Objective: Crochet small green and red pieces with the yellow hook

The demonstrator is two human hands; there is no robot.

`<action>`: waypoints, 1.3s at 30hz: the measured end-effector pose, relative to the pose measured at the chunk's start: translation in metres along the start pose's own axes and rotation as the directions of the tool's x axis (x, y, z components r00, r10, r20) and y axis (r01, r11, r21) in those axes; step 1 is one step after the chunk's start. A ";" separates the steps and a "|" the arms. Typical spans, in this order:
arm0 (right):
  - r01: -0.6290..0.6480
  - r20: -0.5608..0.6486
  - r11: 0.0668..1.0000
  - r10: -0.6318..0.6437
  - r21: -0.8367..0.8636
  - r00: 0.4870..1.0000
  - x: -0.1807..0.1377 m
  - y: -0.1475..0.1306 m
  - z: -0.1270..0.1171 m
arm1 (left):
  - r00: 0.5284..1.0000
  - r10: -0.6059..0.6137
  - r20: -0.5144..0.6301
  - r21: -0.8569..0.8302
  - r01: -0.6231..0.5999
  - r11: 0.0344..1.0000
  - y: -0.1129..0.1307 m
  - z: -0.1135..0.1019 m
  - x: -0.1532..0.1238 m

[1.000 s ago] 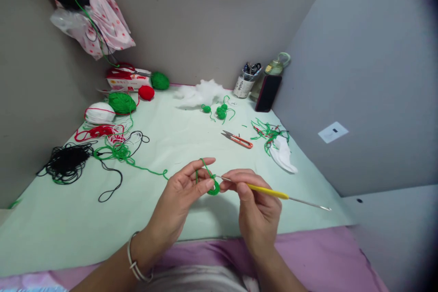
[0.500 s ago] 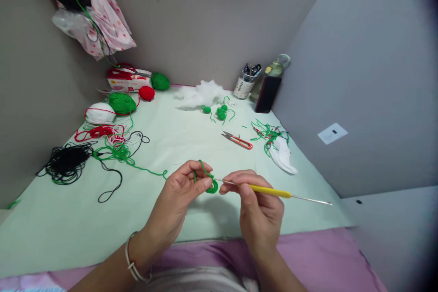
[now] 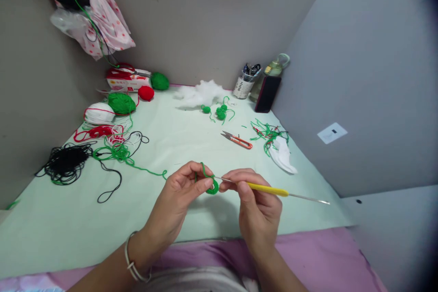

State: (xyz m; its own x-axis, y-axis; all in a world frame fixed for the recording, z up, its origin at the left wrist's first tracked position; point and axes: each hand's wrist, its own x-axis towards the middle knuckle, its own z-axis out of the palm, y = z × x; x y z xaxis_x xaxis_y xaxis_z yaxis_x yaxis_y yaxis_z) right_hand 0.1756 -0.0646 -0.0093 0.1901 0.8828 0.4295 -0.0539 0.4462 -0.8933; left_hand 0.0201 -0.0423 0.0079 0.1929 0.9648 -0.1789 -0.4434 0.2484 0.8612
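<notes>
My left hand (image 3: 183, 189) pinches a small ring of green crochet work (image 3: 214, 187) between thumb and fingers, and green yarn loops over its index finger. In my right hand (image 3: 258, 205) is a crochet hook (image 3: 268, 189) with a yellow handle, gripped like a pen. Its thin metal tip points left and meets the top of the green ring; the exact stitch is too small to make out. From the left hand the green yarn (image 3: 147, 171) trails over the table to a loose tangle (image 3: 119, 151).
Orange thread snips (image 3: 237, 140) lie beyond my hands. Yarn scraps (image 3: 268, 132), a phone (image 3: 268, 94) and a pen cup (image 3: 243, 86) are at right. White stuffing (image 3: 201, 93) and small green pieces (image 3: 221, 112) lie at the back. Black yarn (image 3: 68, 162) and a white ball (image 3: 99, 113) sit left.
My right hand and the crochet hook have shifted very slightly left. The left hand keeps its pinch on the green ring, almost unmoved.
</notes>
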 end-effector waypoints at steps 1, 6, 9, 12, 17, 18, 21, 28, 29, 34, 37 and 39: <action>0.000 -0.001 1.000 0.000 0.000 1.000 0.000 0.000 0.000 | 1.000 -0.004 0.005 0.000 0.004 1.000 0.000 0.000 0.000; 0.002 0.007 1.000 -0.002 -0.002 1.000 -0.001 0.000 0.000 | 0.999 -0.018 0.031 0.001 0.018 1.000 0.000 0.001 0.001; 0.014 0.009 1.000 -0.014 -0.023 1.000 0.000 -0.001 0.001 | 0.999 -0.026 0.046 -0.008 0.027 1.000 -0.001 0.001 0.002; 0.055 -0.002 0.997 -0.056 -0.049 0.998 0.002 -0.001 0.003 | 0.997 -0.051 0.056 -0.026 0.052 0.998 -0.002 0.000 0.002; 0.062 -0.013 0.996 -0.063 -0.058 0.998 0.002 0.000 0.003 | 0.994 -0.101 0.045 -0.048 0.103 0.994 0.000 0.002 0.001; 0.053 -0.011 0.997 -0.054 -0.050 0.998 0.001 0.000 0.003 | 0.994 -0.102 0.044 -0.049 0.104 0.993 0.001 0.002 0.001; 0.023 0.001 1.000 -0.023 -0.012 1.000 0.002 0.001 0.002 | 0.995 -0.094 0.040 -0.063 0.096 0.993 0.000 0.003 0.001; 0.077 -0.026 0.994 -0.079 -0.081 0.996 0.003 0.004 0.005 | 0.992 -0.119 0.043 -0.105 0.123 0.987 -0.002 0.004 -0.002; 0.075 -0.031 0.994 -0.078 -0.084 0.996 0.003 0.005 0.005 | 0.992 -0.118 0.043 -0.108 0.122 0.987 -0.002 0.004 -0.002; 0.054 -0.002 0.997 -0.055 -0.045 0.999 0.006 0.002 0.004 | 0.993 -0.104 0.058 -0.092 0.109 0.990 -0.002 0.002 -0.001; 0.098 0.072 0.986 -0.089 -0.138 0.993 0.004 0.000 0.001 | 0.993 -0.103 0.059 -0.070 0.108 0.992 -0.002 0.002 0.000; 0.236 0.150 0.913 -0.196 -0.332 0.969 -0.002 0.004 -0.001 | 0.995 -0.090 0.048 -0.074 0.094 0.993 -0.003 0.002 0.001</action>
State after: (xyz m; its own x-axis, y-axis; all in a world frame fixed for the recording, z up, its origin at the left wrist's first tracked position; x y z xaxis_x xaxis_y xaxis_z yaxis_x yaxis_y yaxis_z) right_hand 0.1759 -0.0643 -0.0139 0.0480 0.7902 0.6110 0.3209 0.5670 -0.7586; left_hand 0.0234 -0.0423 0.0061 0.2739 0.9331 -0.2331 -0.4867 0.3435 0.8032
